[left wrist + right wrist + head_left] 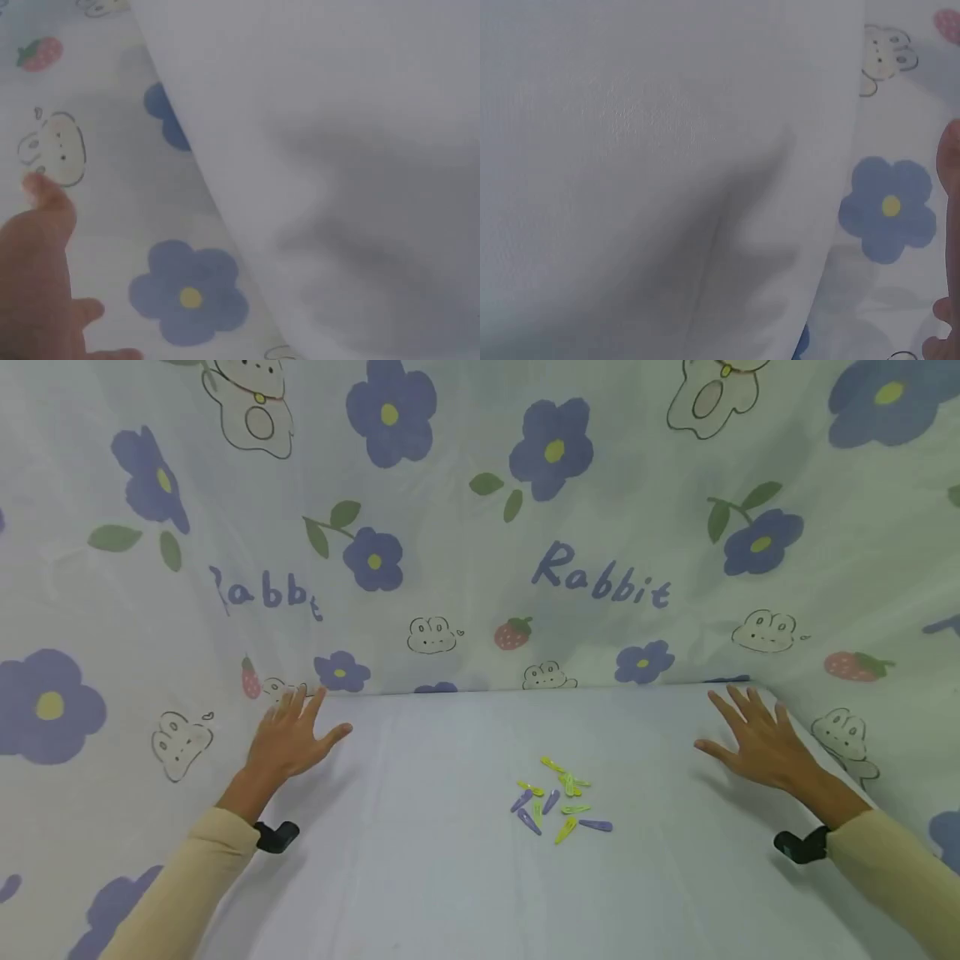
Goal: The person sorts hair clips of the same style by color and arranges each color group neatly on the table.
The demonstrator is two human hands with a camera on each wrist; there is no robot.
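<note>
Several small snap hair clips lie in a loose cluster on the white table, right of its middle in the head view. Some are purple, such as one purple clip (pixel 596 826); others are yellow, like this yellow clip (pixel 566 830), or pale green, like this green clip (pixel 576 810). My left hand (pixel 288 742) is held over the table's left side with fingers spread, holding nothing. Over the right side, my right hand (pixel 761 745) is likewise spread and empty. Both hands are well apart from the clips. Neither wrist view shows any clip.
A white cloth covers the table (pixel 420 877). Behind it and at both sides hangs a curtain (pixel 450 527) printed with purple flowers, rabbits and strawberries. Black straps with small mounts (pixel 277 837) sit on both wrists, by the beige sleeves.
</note>
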